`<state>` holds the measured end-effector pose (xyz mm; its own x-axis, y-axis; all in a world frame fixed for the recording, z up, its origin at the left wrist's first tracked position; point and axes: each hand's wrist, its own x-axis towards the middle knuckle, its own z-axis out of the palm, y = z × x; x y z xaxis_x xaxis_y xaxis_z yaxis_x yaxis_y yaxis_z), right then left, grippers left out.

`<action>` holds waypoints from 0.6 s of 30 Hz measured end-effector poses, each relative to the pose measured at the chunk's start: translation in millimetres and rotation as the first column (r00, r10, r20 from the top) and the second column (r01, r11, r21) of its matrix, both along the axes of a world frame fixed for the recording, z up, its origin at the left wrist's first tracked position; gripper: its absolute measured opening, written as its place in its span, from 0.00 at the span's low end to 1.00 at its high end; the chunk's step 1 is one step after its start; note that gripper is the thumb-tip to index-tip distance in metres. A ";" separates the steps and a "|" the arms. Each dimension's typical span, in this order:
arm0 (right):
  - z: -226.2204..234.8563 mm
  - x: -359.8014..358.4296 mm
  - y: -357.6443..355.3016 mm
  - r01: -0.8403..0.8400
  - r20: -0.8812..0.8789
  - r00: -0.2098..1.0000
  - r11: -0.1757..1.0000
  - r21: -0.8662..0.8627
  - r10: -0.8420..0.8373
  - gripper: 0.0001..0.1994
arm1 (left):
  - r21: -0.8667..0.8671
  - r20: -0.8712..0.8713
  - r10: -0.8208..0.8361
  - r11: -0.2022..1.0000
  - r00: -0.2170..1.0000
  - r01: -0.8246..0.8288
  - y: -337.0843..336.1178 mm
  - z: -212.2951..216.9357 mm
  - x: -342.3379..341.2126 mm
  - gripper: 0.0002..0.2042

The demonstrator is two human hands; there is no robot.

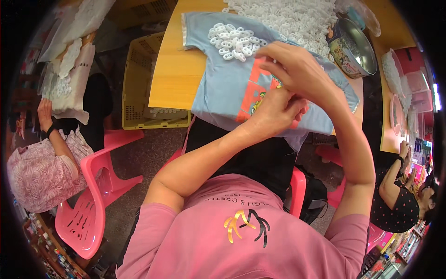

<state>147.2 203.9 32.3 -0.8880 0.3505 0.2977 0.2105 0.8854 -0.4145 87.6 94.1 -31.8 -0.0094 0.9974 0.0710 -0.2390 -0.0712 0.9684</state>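
A light blue shirt [232, 88] lies spread on the yellow desk [174, 69], with small white plastic rings [232, 41] piled on it. Above it the left hand [274, 114] and right hand [295, 69] press together, fingers curled; what they pinch is hidden. A metal tin [355, 49] stands near.

My pale blue cotton T-shirt [223, 88] carries an orange-red print with a bit of yellow and green. White plastic rings [232, 41] lie on it, over my yellow wooden table [174, 69]. My sleeves are pink, my chair [93, 195] pink plastic.
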 end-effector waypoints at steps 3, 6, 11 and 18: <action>-3.3 -29.4 5.5 -0.058 0.083 0.995 0.998 0.026 0.056 0.10 | -0.029 0.021 0.010 1.000 1.000 -0.009 -1.6 2.5 1.5 0.05; -10.3 -44.9 8.7 -0.053 0.180 0.982 0.998 0.017 0.049 0.12 | -0.035 -0.039 -0.030 0.999 0.999 0.028 -1.1 1.4 0.5 0.07; -9.4 -44.3 9.9 -0.002 0.159 0.987 0.989 -0.150 0.026 0.11 | 0.032 -0.001 0.028 0.999 1.000 -0.028 0.5 -6.5 4.5 0.05; 24.1 20.1 12.8 0.280 0.051 0.948 0.745 -0.605 -0.315 0.11 | -0.054 0.192 0.031 0.998 0.981 -0.021 1.4 -3.6 5.7 0.06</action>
<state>167.3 216.8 56.4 -0.6977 0.7161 -0.0212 0.3844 0.3493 -0.8545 93.3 95.5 -35.4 -0.0436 0.9990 0.0136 -0.4201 -0.0307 0.9070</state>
